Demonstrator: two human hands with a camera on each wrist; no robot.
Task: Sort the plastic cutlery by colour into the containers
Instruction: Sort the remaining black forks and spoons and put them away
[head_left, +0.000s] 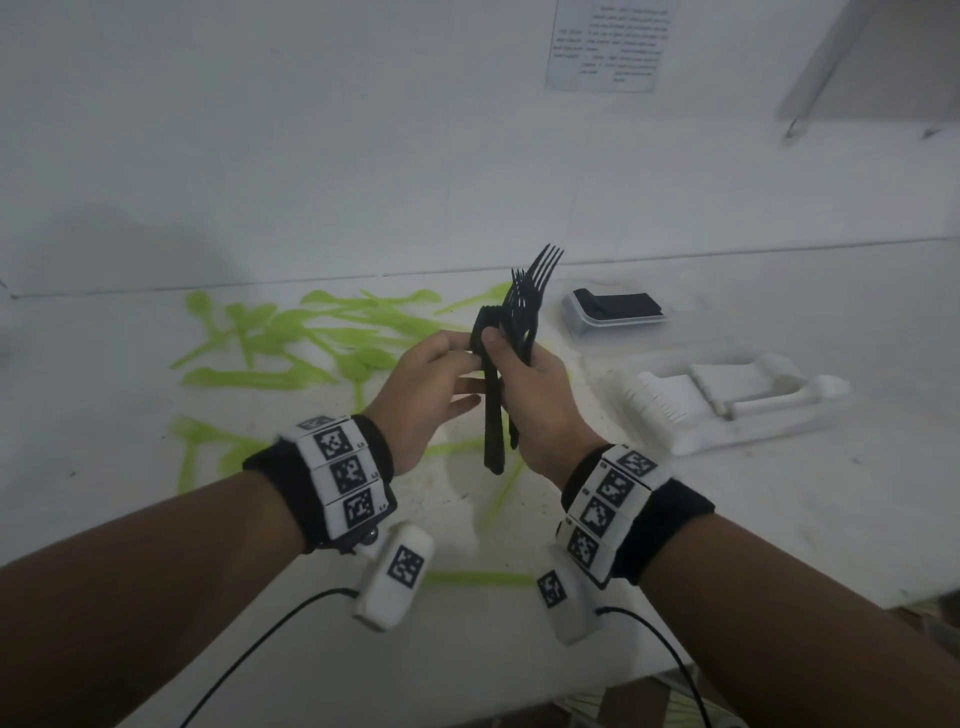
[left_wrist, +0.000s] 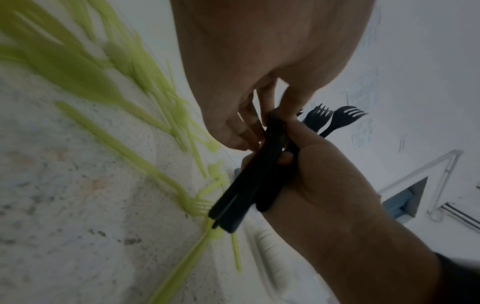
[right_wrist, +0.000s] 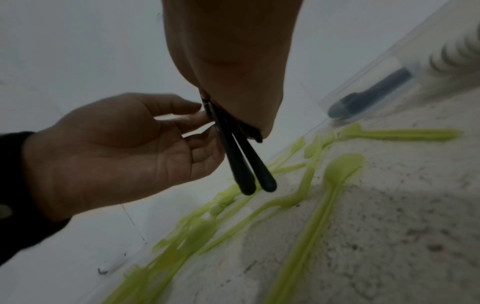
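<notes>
Both hands are raised above the white table (head_left: 779, 519), meeting at a bundle of black plastic forks (head_left: 519, 312). The right hand (head_left: 540, 400) has its fingers and thumb curled round the middle of the bundle, the tines fanning upward and away and the handles hanging down below the palm. The left hand (head_left: 426, 384) closes thumb and forefinger on the near side of the bundle, just below the tines; its remaining fingers are loosely extended, their tips touching the handles, as the right wrist view shows. The left wrist view confirms at least three fork heads projecting beyond the right hand's grip. Green plastic cutlery (head_left: 291, 338), spoons and forks among it, lies scattered on the table to the left of and beneath the hands. To the right stand two white containers: the far container (head_left: 582, 322) holds black cutlery, and the near container (head_left: 753, 431) holds white cutlery. A printed paper sheet (head_left: 605, 44) is fixed to the wall behind. Both wrists carry black bands with marker tags.
</notes>
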